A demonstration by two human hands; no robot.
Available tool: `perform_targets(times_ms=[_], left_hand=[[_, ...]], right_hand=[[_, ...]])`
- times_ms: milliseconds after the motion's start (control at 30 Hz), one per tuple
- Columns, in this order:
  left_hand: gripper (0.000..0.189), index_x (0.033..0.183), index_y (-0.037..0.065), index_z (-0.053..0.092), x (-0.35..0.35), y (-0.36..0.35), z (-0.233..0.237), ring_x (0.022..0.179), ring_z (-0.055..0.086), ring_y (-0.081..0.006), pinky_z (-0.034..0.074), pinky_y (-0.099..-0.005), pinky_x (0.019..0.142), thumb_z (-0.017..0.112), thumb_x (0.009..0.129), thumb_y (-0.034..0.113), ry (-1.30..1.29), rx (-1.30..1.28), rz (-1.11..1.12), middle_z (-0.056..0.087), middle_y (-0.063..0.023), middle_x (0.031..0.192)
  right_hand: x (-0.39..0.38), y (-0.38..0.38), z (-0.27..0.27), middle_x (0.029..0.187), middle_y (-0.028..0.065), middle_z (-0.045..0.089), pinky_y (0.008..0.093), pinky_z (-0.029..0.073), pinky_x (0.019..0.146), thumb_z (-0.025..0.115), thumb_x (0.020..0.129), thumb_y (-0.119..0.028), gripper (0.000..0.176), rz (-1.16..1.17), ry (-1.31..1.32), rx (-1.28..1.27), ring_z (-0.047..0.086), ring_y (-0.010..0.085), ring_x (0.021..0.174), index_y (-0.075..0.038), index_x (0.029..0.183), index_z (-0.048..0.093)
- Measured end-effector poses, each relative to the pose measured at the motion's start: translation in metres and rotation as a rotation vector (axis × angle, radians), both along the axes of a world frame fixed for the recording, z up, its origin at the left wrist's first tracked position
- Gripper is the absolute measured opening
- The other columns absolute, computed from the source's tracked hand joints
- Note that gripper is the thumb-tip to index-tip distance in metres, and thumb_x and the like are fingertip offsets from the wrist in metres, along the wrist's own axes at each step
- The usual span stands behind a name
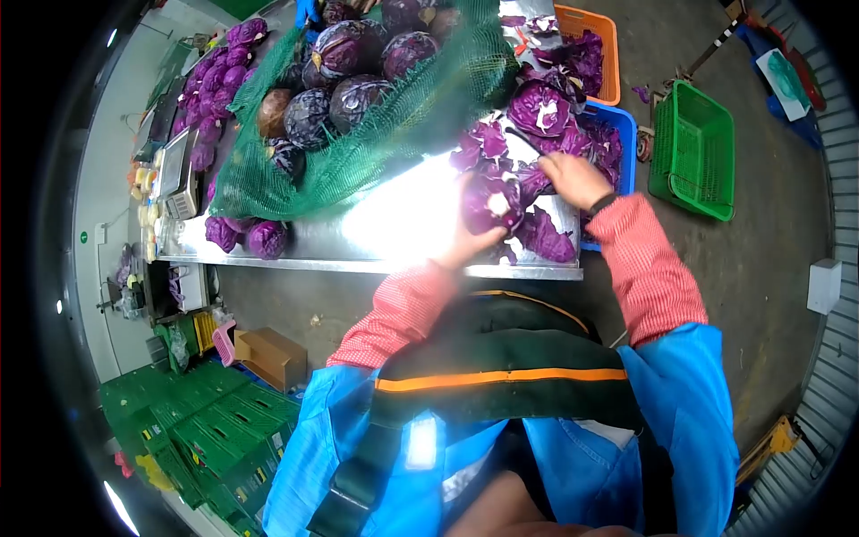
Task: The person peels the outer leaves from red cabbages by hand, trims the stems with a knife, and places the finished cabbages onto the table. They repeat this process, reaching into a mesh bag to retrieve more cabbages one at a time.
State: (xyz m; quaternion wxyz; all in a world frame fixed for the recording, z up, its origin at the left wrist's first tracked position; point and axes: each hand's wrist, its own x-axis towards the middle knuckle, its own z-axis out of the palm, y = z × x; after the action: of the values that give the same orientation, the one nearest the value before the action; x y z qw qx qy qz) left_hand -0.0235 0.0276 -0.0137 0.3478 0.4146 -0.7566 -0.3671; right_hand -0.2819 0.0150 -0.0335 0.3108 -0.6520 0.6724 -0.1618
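Note:
On the metal table [358, 255], near its front right corner, my left hand [467, 234] holds a purple cabbage [488, 201] from its left side, with a pale cut stem facing up. My right hand [575, 179] is closed round the handle of a knife [526, 139], whose dark blade points up and left above the cabbage. Loose purple leaves [546, 237] lie right of the cabbage and beyond it. Another cabbage [539, 109] with a pale stem sits farther back among the leaves.
A green mesh sack [358, 170] with several dark cabbages [309, 118] covers the table's back left. A blue crate [628, 134] and an orange crate [612, 54] with leaves adjoin the right edge. A green basket [693, 152] stands farther right. A scale [179, 179] is at far left.

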Motion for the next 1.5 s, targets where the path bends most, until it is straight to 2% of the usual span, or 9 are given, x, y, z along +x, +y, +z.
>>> perform_targets(times_ms=[133,300,400,600,767,800,1000,1133,1500], left_hand=[[0.094,0.137,0.003,0.039,0.006,-0.004,0.007,0.125,0.042,-0.0355,0.037,-0.0430,0.107,0.086,0.058,0.023,0.028,0.100,-0.072,0.039,-0.0204,0.129],[0.094,0.137,0.004,0.040,0.004,-0.003,0.009,0.125,0.042,-0.0356,0.037,-0.0429,0.108,0.086,0.057,0.024,0.029,0.114,-0.024,0.040,-0.0201,0.129],[0.094,0.136,0.004,0.041,0.003,-0.006,0.005,0.125,0.042,-0.0356,0.037,-0.0429,0.108,0.087,0.057,0.025,-0.008,0.076,-0.038,0.041,-0.0201,0.129],[0.095,0.136,0.004,0.042,0.004,-0.014,0.001,0.125,0.043,-0.0352,0.037,-0.0429,0.108,0.088,0.056,0.025,0.029,0.109,-0.049,0.042,-0.0197,0.129],[0.096,0.138,0.004,0.040,0.008,-0.009,0.002,0.125,0.043,-0.0335,0.037,-0.0423,0.107,0.087,0.057,0.025,0.197,0.236,-0.034,0.042,-0.0187,0.130],[0.096,0.138,0.003,0.039,0.009,-0.007,0.004,0.125,0.043,-0.0329,0.037,-0.0420,0.108,0.087,0.057,0.025,0.234,0.281,-0.015,0.042,-0.0187,0.130],[0.101,0.139,-0.001,0.034,0.023,-0.003,0.015,0.126,0.042,-0.0297,0.036,-0.0405,0.108,0.087,0.058,0.028,0.376,0.489,0.009,0.040,-0.0182,0.131],[0.103,0.140,-0.001,0.033,0.022,0.002,0.018,0.127,0.041,-0.0290,0.036,-0.0403,0.108,0.088,0.058,0.029,0.419,0.534,0.011,0.039,-0.0178,0.131],[0.101,0.144,0.003,0.031,0.056,-0.018,-0.028,0.133,0.037,-0.0298,0.031,-0.0415,0.112,0.087,0.062,0.026,0.120,0.482,-0.030,0.037,-0.0187,0.139]], right_hand=[[0.054,0.034,0.041,0.108,0.0253,0.067,0.0429,0.050,0.087,0.065,0.082,-0.054,0.075,-0.135,-0.217,0.036,0.066,0.0396,0.099,-0.001,0.132,0.050],[0.057,0.036,0.027,0.108,0.0253,0.066,0.0405,0.052,0.086,0.068,0.079,-0.040,0.066,-0.164,-0.526,0.129,0.067,0.0362,0.097,-0.002,0.131,0.051],[0.062,0.040,0.042,0.106,0.0231,0.067,0.0376,0.053,0.083,0.068,0.078,-0.032,0.064,-0.158,-0.295,0.161,0.068,0.0324,0.092,-0.002,0.132,0.051],[0.059,0.060,0.019,0.088,0.0192,0.070,0.0364,0.052,0.073,0.068,0.077,-0.025,0.053,-0.243,-0.477,0.031,0.069,0.0297,0.080,-0.010,0.127,0.059],[0.075,0.073,0.003,0.072,0.0232,0.065,0.0489,0.052,0.065,0.062,0.079,-0.020,0.030,-0.376,-0.152,-0.263,0.065,0.0422,0.070,-0.007,0.106,0.066],[0.070,0.073,-0.009,0.067,0.0229,0.061,0.0379,0.049,0.055,0.062,0.079,-0.014,0.024,-0.351,-0.049,-0.350,0.067,0.0333,0.061,0.000,0.099,0.064],[0.047,0.059,-0.038,0.061,0.0076,0.058,0.0323,0.045,0.054,0.061,0.084,-0.012,0.017,-0.467,-0.220,-0.299,0.058,0.0119,0.057,0.001,0.094,0.062],[0.094,0.045,0.057,0.092,0.0196,0.068,0.0397,0.053,0.073,0.072,0.079,-0.045,0.060,-0.312,0.030,-0.345,0.067,0.0337,0.083,-0.002,0.119,0.059],[0.052,0.052,-0.010,0.088,0.0219,0.067,0.0457,0.052,0.067,0.067,0.078,-0.029,0.036,-0.373,-0.045,-0.210,0.066,0.0387,0.078,-0.002,0.102,0.064]])
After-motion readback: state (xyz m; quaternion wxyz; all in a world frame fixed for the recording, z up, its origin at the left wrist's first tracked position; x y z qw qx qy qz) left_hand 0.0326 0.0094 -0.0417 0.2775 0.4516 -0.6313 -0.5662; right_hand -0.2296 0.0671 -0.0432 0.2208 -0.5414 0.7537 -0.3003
